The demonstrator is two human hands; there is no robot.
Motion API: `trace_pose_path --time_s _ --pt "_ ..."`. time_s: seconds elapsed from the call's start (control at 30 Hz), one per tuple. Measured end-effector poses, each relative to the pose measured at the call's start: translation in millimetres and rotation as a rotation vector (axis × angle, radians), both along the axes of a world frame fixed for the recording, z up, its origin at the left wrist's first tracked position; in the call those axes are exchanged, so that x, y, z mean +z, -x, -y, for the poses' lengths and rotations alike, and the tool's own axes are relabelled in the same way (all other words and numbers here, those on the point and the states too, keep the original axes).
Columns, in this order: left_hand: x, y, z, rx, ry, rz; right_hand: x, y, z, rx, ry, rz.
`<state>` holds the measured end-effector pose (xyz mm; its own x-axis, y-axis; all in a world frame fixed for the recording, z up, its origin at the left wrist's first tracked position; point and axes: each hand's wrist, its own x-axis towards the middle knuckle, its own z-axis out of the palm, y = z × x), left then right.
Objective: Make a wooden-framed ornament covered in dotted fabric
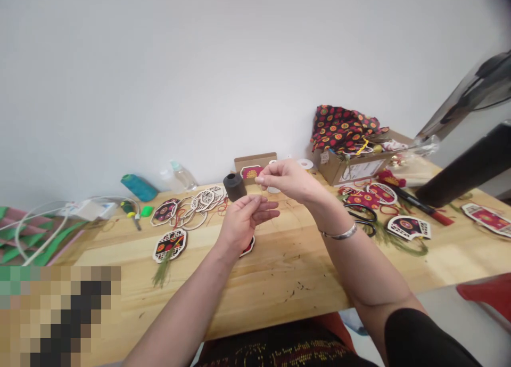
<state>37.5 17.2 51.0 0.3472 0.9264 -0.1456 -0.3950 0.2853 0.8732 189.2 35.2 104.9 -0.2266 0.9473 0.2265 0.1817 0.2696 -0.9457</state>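
Observation:
Above the middle of the table, my left hand (240, 221) is turned palm up, with thumb and forefinger pinched and the other fingers loosely stretched. My right hand (288, 181) is just above and to its right, thumb and fingertips pressed together. Whatever lies in either pinch is too fine to make out. Partly hidden under my left hand is a small red ornament with a pale edge (248, 246). Behind my hands stand a black thread cone (234, 187) and a small open cardboard box (255, 160) with a red patterned ornament (250, 172) at it.
Fretwork ornaments (209, 197) and a tasselled ornament (171, 245) lie left, near a screwdriver (130, 211) and a teal thread cone (139, 187). On the right are black-handled scissors (362, 218), a fan-shaped ornament (407, 227), and a cardboard box (351, 167) topped with patterned cloth (343, 128).

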Motion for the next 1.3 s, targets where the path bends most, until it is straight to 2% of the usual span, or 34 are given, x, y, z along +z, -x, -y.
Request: trace_pose_path --time_s 0.2,0.53,1.3 --pt "-5.4 2 1 0.011 0.028 -0.029 -3.3 7 -4 -0.031 0.078 -0.032" --pt "-11.4 2 1 0.011 0.005 -0.031 -5.1 5 -8 -0.112 0.108 -0.037" --pt "-17.5 2 0 0.020 -0.022 -0.058 -5.1 0 -10 -0.197 0.080 0.045"
